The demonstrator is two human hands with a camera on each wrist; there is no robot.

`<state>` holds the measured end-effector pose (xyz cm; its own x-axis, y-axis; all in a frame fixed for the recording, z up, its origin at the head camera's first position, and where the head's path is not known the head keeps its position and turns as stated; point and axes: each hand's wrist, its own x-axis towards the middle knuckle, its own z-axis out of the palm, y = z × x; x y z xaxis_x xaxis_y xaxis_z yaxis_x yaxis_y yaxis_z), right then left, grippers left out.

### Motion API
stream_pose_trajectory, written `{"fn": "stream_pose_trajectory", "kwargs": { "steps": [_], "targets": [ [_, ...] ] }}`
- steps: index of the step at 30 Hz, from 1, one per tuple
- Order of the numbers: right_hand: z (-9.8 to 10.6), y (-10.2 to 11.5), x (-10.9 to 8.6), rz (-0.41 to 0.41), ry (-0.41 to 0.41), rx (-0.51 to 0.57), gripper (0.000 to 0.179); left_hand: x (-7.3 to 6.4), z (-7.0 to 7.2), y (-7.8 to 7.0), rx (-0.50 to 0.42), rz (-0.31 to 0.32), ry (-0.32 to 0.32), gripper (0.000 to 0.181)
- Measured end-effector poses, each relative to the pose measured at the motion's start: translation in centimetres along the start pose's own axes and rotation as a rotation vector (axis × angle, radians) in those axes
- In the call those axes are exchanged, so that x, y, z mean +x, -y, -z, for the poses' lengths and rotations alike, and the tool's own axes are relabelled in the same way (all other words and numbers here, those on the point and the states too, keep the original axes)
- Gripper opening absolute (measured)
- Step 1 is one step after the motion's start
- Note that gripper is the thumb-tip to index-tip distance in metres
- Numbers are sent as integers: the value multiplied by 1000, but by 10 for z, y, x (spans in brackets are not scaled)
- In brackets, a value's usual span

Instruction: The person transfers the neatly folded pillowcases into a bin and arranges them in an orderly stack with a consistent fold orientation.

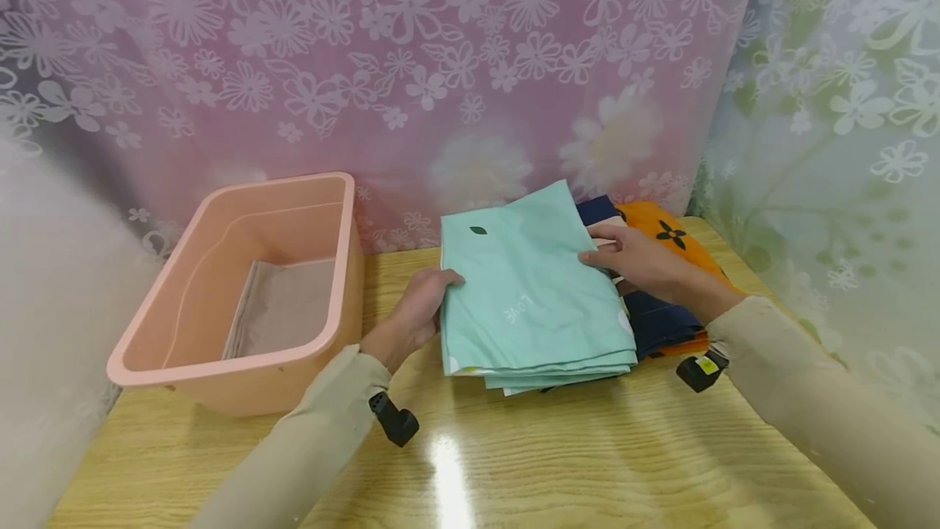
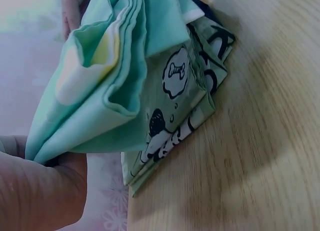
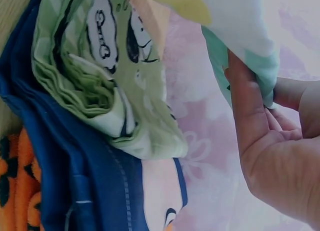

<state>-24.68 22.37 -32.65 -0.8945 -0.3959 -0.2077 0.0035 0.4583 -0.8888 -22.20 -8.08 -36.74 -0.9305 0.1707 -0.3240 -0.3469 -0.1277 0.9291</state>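
Note:
A folded mint-green cloth (image 1: 532, 292) with a dark leaf and pale lettering is held between both hands, raised above other folded fabric. My left hand (image 1: 422, 304) pinches its left edge, thumb on top; the left wrist view shows the same grip on the cloth (image 2: 95, 126). At the opposite edge my right hand (image 1: 639, 260) pinches the cloth, and in the right wrist view its thumb and fingers close on a corner. Beneath lies a folded green cartoon-print cloth (image 2: 172, 101), hidden in the head view by the mint one.
Folded navy fabric (image 3: 90, 161) and an orange cloth with dark flowers (image 1: 661, 231) lie at the right on the wooden table (image 1: 558, 464). To the left stands a peach plastic basin (image 1: 341, 268) with a folded greyish cloth (image 1: 286, 308) inside. Floral curtains hang behind and at the sides.

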Motion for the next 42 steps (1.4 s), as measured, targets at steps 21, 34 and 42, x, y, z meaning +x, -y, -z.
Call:
{"fn": "stream_pose_trajectory", "kwargs": {
  "steps": [21,34,42],
  "targets": [
    [5,30,-19,-20,-32,0,75,-29,6,-32,56,-55,77,35],
    [3,44,-27,15,-20,-26,70,-43,16,-44,-5,33,175,34],
    [1,53,-31,50,4,-16,63,-49,22,-52,20,46,183,35]
  ]
}}
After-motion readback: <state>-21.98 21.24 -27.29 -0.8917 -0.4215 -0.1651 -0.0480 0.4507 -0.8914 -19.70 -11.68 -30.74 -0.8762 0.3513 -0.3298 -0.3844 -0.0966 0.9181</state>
